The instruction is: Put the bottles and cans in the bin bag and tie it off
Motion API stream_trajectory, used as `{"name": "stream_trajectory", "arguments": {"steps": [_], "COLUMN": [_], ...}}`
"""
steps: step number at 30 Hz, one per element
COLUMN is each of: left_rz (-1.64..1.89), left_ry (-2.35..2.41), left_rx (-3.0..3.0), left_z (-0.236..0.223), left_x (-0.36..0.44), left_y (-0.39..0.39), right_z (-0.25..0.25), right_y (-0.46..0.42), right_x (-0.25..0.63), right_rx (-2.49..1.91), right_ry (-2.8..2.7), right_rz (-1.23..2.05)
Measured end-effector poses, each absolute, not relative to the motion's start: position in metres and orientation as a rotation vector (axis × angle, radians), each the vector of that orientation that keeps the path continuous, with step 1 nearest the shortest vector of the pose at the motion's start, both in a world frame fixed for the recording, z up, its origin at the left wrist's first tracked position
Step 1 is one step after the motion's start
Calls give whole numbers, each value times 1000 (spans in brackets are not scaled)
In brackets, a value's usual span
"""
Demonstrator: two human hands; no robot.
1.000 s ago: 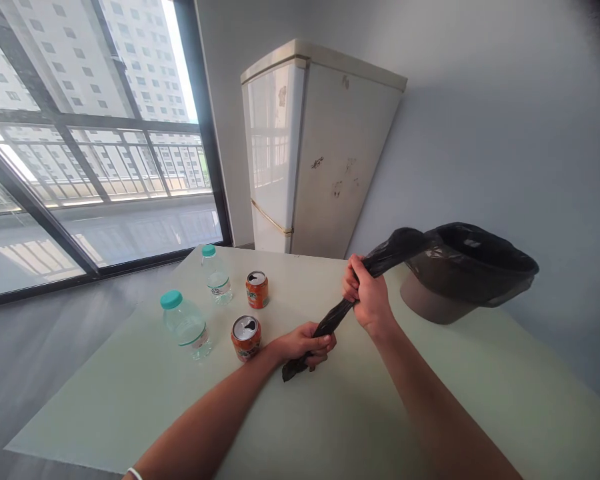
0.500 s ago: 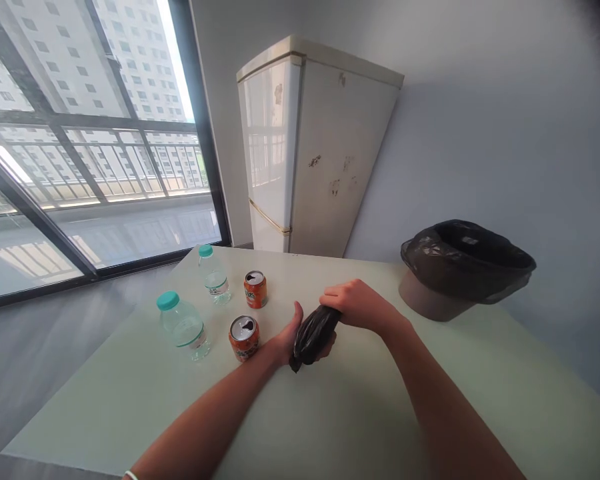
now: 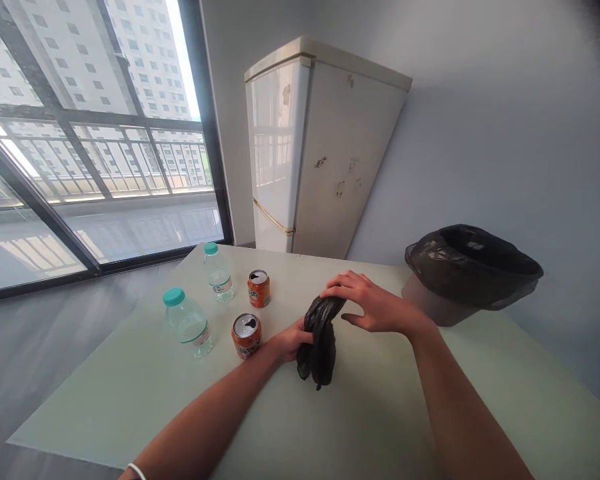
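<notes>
A crumpled black plastic bag (image 3: 320, 340) hangs in a bunch just above the pale green table (image 3: 370, 413). My left hand (image 3: 293, 340) grips it from the left, fingers closed round the plastic. My right hand (image 3: 375, 303) hovers at the bag's top, fingers stretched out and touching its upper end. Left of my hands stand two orange drink cans, one near (image 3: 246, 335) and one farther back (image 3: 259, 288), and two clear water bottles with teal caps, one near (image 3: 187, 322) and one farther back (image 3: 217, 273).
A bin lined with a black bag (image 3: 473, 270) stands on the table at the right, against the grey wall. A white fridge (image 3: 310, 147) stands behind the table. Large windows (image 3: 80, 147) fill the left side.
The bag was stretched from the bin between both fists; it came free and was bunched up. My right hand has since opened and lifted to the bag's top.
</notes>
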State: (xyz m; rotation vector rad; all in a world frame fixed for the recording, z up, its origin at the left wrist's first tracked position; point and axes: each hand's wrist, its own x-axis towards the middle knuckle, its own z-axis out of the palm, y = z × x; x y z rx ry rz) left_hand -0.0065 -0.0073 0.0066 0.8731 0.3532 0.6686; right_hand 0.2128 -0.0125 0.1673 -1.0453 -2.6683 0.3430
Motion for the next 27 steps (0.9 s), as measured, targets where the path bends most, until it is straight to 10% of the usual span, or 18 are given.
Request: {"name": "stream_trajectory", "arguments": {"steps": [15,27], "left_rz": [780,548], "left_ry": [203,103], "left_rx": [836,643], "left_z": [11,7], "left_x": [-6,-9], "left_y": [-3,5], "right_z": [130,87], "right_y": [1,2], "right_x": [169,128], "right_rx": [-936,-1181], "right_ry": [-1554,-1025], "right_rz": [1805,1537]}}
